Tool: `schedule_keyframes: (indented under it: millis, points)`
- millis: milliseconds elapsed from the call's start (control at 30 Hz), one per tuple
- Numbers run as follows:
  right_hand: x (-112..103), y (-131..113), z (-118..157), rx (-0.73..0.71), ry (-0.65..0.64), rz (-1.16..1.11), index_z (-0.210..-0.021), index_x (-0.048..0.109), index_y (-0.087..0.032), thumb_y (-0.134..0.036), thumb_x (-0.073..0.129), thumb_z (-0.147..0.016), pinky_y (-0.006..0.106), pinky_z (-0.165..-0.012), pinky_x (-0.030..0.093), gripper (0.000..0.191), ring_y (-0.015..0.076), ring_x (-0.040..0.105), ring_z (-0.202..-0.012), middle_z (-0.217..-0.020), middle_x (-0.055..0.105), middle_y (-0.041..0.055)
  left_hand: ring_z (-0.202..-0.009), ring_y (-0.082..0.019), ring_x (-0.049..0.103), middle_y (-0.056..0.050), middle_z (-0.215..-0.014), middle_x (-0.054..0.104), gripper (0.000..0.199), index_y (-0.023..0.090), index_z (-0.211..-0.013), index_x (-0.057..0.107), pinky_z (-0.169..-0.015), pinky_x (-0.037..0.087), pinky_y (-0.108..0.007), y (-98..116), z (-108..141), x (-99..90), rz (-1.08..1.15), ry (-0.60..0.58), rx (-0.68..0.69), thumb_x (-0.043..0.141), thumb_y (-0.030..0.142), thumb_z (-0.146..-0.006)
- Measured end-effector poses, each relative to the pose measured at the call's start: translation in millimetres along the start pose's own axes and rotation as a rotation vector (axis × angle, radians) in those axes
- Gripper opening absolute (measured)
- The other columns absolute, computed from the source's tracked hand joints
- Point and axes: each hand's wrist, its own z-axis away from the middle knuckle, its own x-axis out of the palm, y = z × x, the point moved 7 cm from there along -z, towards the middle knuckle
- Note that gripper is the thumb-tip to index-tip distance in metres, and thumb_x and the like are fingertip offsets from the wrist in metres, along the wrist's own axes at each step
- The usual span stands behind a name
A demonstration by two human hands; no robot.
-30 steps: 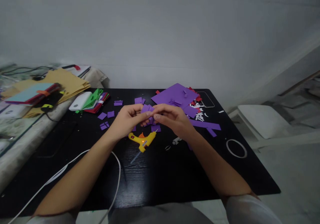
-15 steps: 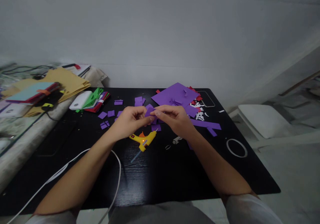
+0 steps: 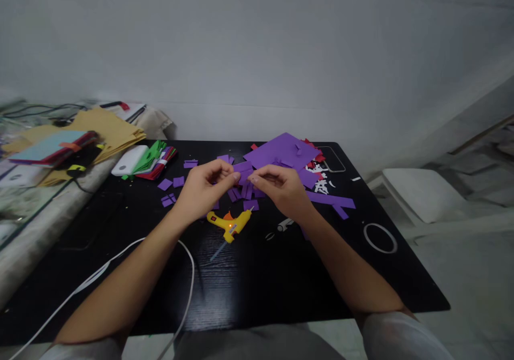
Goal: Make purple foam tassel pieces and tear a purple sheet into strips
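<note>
Between my two hands is a small purple craft-sheet piece [image 3: 242, 168], raised above the table and seen broadside. My left hand [image 3: 206, 187] pinches its left side between thumb and fingers. At its lower right edge, the thumb and forefinger of my right hand [image 3: 281, 189] close on it. Several purple strips [image 3: 246, 190] lie just beneath. Nearer to me rests a yellow glue gun [image 3: 231, 224], its small orange light lit and a glue stick jutting from the back. Its nozzle points up and to the right, near a purple square [image 3: 251, 204].
A large purple sheet [image 3: 269, 148] lies at the back right, by white scraps [image 3: 321, 185] and red pieces. Cut purple pieces [image 3: 165, 184] are scattered on the left. A white cable [image 3: 193, 266] loops across the front left. Snips [image 3: 285, 224] lie right of the glue gun.
My hands have moved slightly apart and up. The purple piece between them has turned to show more of its face. The glue gun has not moved.
</note>
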Motion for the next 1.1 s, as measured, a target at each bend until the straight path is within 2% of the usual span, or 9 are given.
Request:
schedule_keyframes:
  millis: [133,233,333,400,500,667,767,900,1100]
  points:
    - [-2.6,10.4,-3.0,0.006,0.052,-0.063,-0.097,0.064,-0.022,-0.034,0.085,-0.075,0.036,-0.092,0.058,0.032,0.0193,0.071,-0.100,-0.103,0.074,0.0056,-0.063,-0.012,0.058,0.000,-0.070,0.064,0.026,0.016,-0.081,0.067,-0.060,0.045,-0.024,1.4,0.5,-1.1,0.046,0.012,-0.015,0.076,0.040,-0.083]
    - [4.6,13.5,-3.8,-0.007,-0.039,-0.018,-0.111,0.064,-0.023,-0.033,0.086,-0.075,0.039,-0.099,0.056,0.043,0.0212,0.069,-0.110,-0.115,0.072,0.0071,-0.060,-0.012,0.057,0.000,-0.068,0.064,0.026,0.016,-0.079,0.068,-0.057,0.044,-0.024,4.8,1.6,-0.4,0.077,0.014,-0.023,0.079,0.040,-0.081]
    - [16.2,10.7,-2.0,-0.070,-0.187,0.074,-0.108,0.073,-0.024,-0.035,0.080,-0.082,0.042,-0.106,0.052,0.029,0.0221,0.067,-0.114,-0.120,0.072,0.0063,-0.056,-0.011,0.055,0.001,-0.064,0.064,0.025,0.017,-0.078,0.068,-0.054,0.043,-0.023,7.8,2.6,1.7,0.097,-0.001,-0.035,0.079,0.040,-0.080]
    - [18.2,8.8,-1.4,-0.104,-0.216,0.143,-0.097,0.078,-0.024,-0.034,0.077,-0.086,0.042,-0.106,0.051,0.015,0.0218,0.068,-0.111,-0.113,0.073,0.0050,-0.054,-0.011,0.054,0.001,-0.061,0.064,0.024,0.017,-0.078,0.068,-0.053,0.043,-0.023,9.0,2.8,2.3,0.114,-0.009,-0.038,0.079,0.039,-0.080]
    - [11.6,7.1,-2.6,-0.086,-0.187,0.169,-0.088,0.080,-0.025,-0.034,0.077,-0.086,0.043,-0.105,0.051,0.010,0.0218,0.069,-0.108,-0.101,0.076,0.0039,-0.053,-0.011,0.054,0.001,-0.060,0.063,0.024,0.018,-0.076,0.068,-0.052,0.043,-0.023,8.9,1.2,-2.4,0.107,0.021,-0.029,0.079,0.039,-0.079]
    - [-14.4,-6.2,-4.4,-0.013,-0.086,-0.014,-0.090,0.080,-0.026,-0.037,0.079,-0.085,0.042,-0.103,0.055,0.013,0.0206,0.071,-0.108,-0.117,0.077,0.0046,-0.055,-0.010,0.054,0.001,-0.064,0.063,0.026,0.017,-0.077,0.066,-0.053,0.041,-0.023,-1.4,-5.8,-17.6,0.034,0.092,-0.041,0.078,0.040,-0.080]
    - [-32.3,-20.2,-3.7,-0.049,-0.002,-0.121,-0.091,0.078,-0.027,-0.040,0.079,-0.085,0.042,-0.100,0.058,0.014,0.0213,0.071,-0.109,-0.113,0.077,0.0038,-0.057,-0.011,0.053,0.001,-0.067,0.062,0.026,0.017,-0.078,0.066,-0.055,0.040,-0.024,-11.3,-9.0,-19.7,-0.093,0.055,-0.060,0.075,0.041,-0.082]
    - [-51.7,-30.1,-2.0,-0.073,0.103,-0.119,-0.093,0.073,-0.028,-0.054,0.074,-0.086,0.042,-0.090,0.061,0.027,0.0251,0.069,-0.116,-0.124,0.073,0.0041,-0.059,-0.012,0.052,0.001,-0.068,0.062,0.026,0.017,-0.078,0.066,-0.058,0.040,-0.025,-17.8,-9.5,-16.5,-0.249,0.002,-0.029,0.071,0.041,-0.086]
    - [-61.0,-33.6,-0.7,-0.122,0.186,-0.046,-0.087,0.072,-0.027,-0.057,0.074,-0.084,0.041,-0.085,0.062,0.030,0.0264,0.069,-0.115,-0.124,0.073,0.0038,-0.059,-0.013,0.052,0.000,-0.067,0.062,0.026,0.017,-0.077,0.066,-0.057,0.038,-0.025,-18.5,-8.4,-12.9,-0.295,-0.027,-0.014,0.069,0.042,-0.087]
